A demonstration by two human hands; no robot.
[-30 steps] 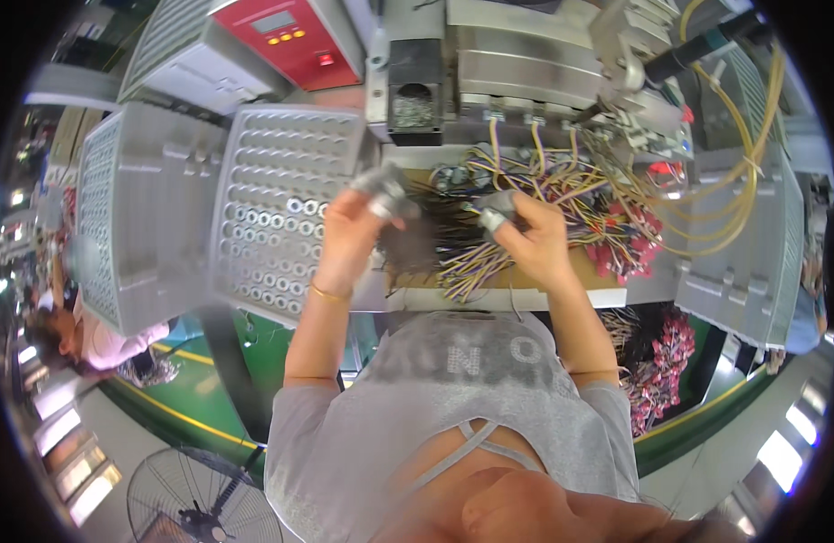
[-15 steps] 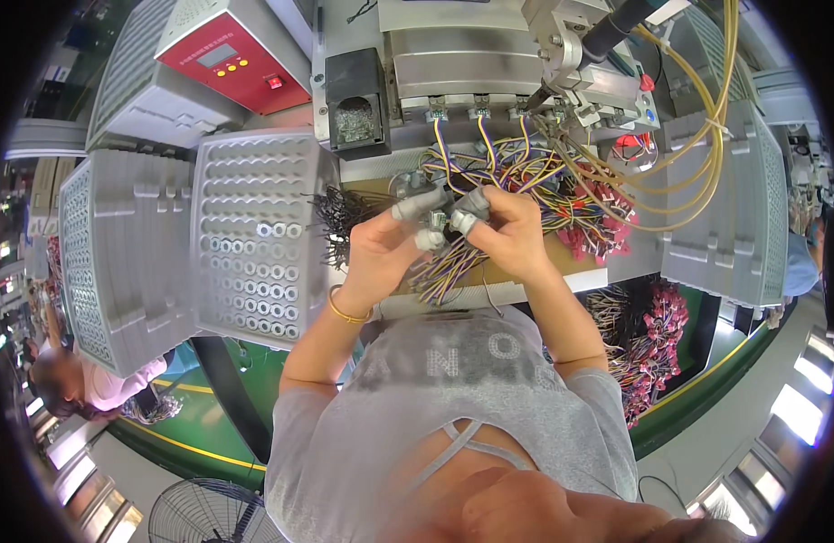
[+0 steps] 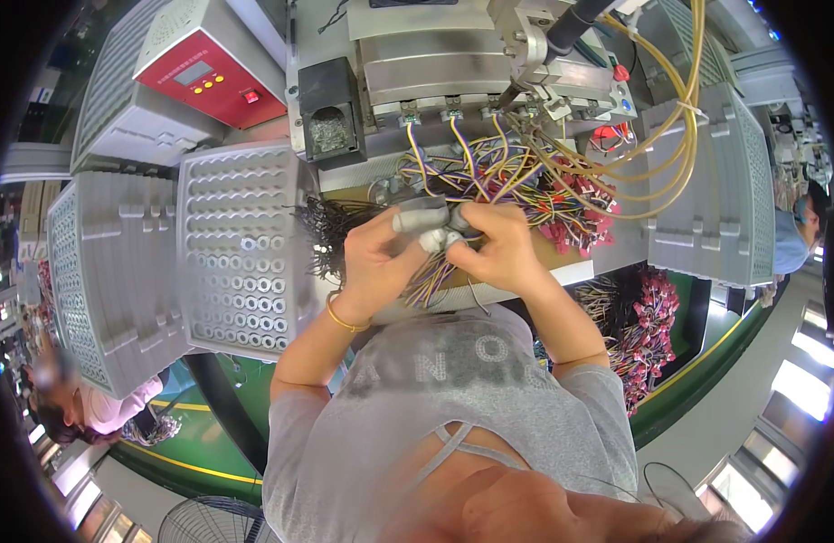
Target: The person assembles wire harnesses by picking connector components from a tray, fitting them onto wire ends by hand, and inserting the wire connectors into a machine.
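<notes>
One left hand [image 3: 378, 258], one right hand [image 3: 501, 242], fingers [image 3: 417, 220] over wires [image 3: 512, 172], pinch point hidden, cannot tell if clamped

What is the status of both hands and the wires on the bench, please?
Left hand and right hand close together; any held piece hidden. Wires heaped beside and beyond them. Yellow hoses loop at right, apart from both hands.

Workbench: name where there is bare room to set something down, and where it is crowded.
Bare grey bench shows between the pink plugs and the right tray stack; the white front strip right of the right hand also looks bare. It is crowded around both hands: black wires left of the left hand, coloured wires beyond both.
</notes>
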